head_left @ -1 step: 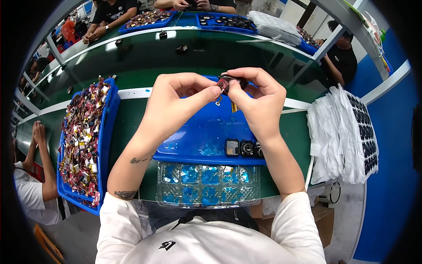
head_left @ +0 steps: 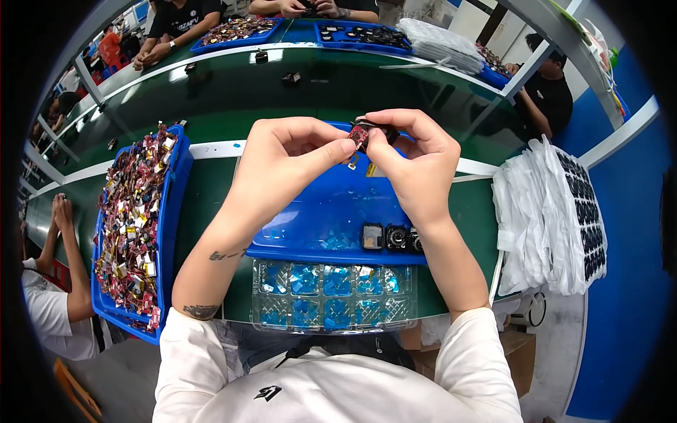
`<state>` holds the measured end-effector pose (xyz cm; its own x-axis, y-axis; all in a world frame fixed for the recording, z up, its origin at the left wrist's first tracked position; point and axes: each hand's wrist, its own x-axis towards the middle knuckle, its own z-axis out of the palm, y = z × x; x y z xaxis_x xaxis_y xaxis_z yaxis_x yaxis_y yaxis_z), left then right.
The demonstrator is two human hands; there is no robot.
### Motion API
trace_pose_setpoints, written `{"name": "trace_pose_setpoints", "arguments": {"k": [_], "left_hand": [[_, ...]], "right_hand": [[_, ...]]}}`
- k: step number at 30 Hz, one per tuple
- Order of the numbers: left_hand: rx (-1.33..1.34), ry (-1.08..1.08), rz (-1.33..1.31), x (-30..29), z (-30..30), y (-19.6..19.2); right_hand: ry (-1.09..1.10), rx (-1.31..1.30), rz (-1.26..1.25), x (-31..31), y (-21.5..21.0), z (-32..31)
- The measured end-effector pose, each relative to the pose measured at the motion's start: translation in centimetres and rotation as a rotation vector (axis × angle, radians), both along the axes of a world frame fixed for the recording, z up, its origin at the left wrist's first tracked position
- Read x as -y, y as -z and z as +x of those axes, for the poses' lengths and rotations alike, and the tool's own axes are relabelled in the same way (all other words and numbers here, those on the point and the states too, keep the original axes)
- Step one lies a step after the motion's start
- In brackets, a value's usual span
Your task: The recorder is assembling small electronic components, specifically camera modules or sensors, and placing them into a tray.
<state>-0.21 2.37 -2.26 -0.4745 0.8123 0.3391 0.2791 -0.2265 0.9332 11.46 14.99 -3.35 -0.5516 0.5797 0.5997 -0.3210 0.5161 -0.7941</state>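
Both hands meet above a blue tray (head_left: 310, 211). Between the thumb and fingers of my left hand (head_left: 289, 151) is a small red circuit board (head_left: 360, 136) with a short ribbon cable below it. Held by my right hand (head_left: 416, 151) is a dark plastic housing (head_left: 384, 131), partly hidden by the fingers. The board touches or overlaps the housing's left side; whether it is seated in it I cannot tell. A yellow strip (head_left: 374, 170) hangs under my right thumb. Several black camera-like units (head_left: 396, 237) stand at the tray's lower right, beside my right forearm.
On the left, a blue bin (head_left: 180, 183) is heaped with red circuit boards (head_left: 130, 225). A clear compartment tray (head_left: 335, 296) with blue film scraps lies nearest me. White-wrapped stacked trays (head_left: 543, 211) of black parts stand at right. Across the green conveyor (head_left: 233, 84), other people work.
The yellow strip below my right thumb has shifted slightly up and to the left. Both hands keep almost the same place and grip.
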Motion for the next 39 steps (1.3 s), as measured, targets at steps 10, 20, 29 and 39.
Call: {"name": "trace_pose_setpoints", "arguments": {"k": [10, 20, 29, 39], "left_hand": [[0.018, -0.114, 0.073, -0.7, -0.3, 0.7], [-0.351, -0.41, -0.247, -5.6, -6.9, 2.0], [-0.419, -0.53, -0.923, -9.8, -19.3, 10.0], [-0.961, -0.151, -0.188, -5.9, -4.1, 4.0]], "right_hand": [[-0.155, -0.06, -0.066, 0.3, -0.3, 0.0], [0.16, 0.088, 0.305, -3.6, -2.1, 1.7], [0.183, 0.024, 0.397, -4.3, -2.7, 2.1], [0.238, 0.061, 0.569, -4.8, -1.9, 1.7]]}}
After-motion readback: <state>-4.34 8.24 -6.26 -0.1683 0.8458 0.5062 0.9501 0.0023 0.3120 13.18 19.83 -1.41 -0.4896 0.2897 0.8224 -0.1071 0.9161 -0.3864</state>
